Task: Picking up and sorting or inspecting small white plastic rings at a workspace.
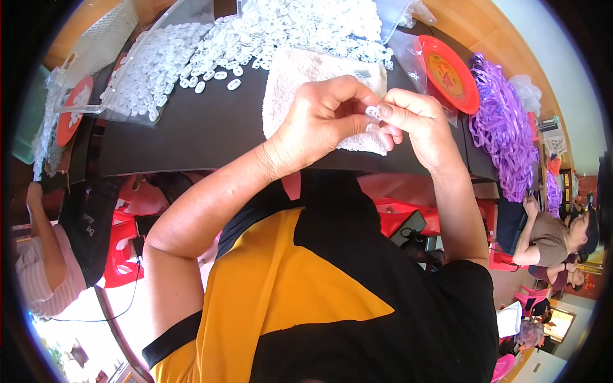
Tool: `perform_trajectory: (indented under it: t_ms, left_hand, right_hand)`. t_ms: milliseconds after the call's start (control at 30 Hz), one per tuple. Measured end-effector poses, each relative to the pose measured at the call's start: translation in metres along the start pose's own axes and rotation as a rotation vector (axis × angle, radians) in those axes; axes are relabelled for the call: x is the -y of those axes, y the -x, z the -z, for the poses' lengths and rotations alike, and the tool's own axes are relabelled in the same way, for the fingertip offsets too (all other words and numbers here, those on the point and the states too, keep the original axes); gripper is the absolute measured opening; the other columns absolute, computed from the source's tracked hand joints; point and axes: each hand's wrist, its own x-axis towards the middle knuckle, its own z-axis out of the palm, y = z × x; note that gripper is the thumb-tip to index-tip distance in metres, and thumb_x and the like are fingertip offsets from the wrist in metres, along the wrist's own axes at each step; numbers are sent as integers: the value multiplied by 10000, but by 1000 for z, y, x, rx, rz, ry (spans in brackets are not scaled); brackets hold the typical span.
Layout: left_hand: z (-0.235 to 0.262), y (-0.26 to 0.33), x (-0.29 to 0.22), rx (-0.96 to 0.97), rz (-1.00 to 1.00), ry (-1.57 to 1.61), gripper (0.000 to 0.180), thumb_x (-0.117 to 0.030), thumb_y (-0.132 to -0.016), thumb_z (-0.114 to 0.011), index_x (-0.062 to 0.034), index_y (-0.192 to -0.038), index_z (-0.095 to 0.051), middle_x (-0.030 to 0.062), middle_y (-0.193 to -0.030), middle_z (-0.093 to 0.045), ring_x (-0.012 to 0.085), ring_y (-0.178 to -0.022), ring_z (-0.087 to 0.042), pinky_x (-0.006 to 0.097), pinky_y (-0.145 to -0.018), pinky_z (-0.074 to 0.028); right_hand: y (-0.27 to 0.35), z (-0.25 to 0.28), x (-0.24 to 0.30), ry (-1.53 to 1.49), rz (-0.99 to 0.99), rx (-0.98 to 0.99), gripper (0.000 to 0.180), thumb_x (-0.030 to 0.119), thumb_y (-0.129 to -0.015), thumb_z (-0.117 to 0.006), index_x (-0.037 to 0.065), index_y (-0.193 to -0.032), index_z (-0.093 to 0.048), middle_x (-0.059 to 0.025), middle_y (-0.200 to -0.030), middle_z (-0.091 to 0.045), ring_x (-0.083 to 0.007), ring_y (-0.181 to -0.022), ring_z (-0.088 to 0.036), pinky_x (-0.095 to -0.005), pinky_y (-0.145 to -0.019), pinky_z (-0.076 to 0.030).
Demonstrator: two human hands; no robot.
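White plastic is what the small oval piece [373, 112] is made of; it is pinched between the fingertips of the left hand [325, 118] and the right hand [418, 124], both closed narrowly on it above a white terry towel [300, 73] spread on the black tabletop [198, 134]. A large heap of similar white oval plastic pieces [255, 32] is seen beyond the towel, well apart from the hands. A round red plate [469, 89] and a bundle of purple ribbon [504, 134] are seen to the right.
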Motion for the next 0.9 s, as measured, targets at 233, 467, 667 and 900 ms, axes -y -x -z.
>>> perform_trajectory:
  t_ms: [233,467,667,900]
  left_hand:
    - [2,21,-27,-298,264,428,139,93,-769,-682,30,-889,-649,68,-787,-665,104,-650,-610,229,-556,-484]
    - [106,34,-123,-576,-371,-597,187,68,-790,-605,132,-964,-629,171,-930,-651,196,-666,-596,271,-573,-448]
    - [184,20,-166,-875,-117,-1272,247,-2,-715,-694,23,-959,-658,47,-743,-603,136,-662,-555,263,-616,-458]
    - [90,34,-96,-472,-298,-933,128,9,-780,-689,-14,-903,-663,31,-762,-601,101,-692,-554,250,-597,-438]
  right_hand:
    - [13,-28,9,84,29,-88,174,157,-930,-577,4,-862,-625,-22,-672,-572,-86,-560,-513,-227,-530,-393]
    - [46,-84,-101,474,276,322,115,130,-860,-621,49,-938,-641,-76,-852,-638,-242,-755,-640,-365,-694,-490]
    - [18,-82,-229,1225,207,344,198,167,-835,-504,126,-989,-622,-89,-1103,-567,-340,-1093,-535,-514,-861,-421]
    - [13,-88,-246,1411,457,263,162,204,-828,-523,128,-837,-665,-48,-967,-603,-297,-1055,-507,-504,-852,-389]
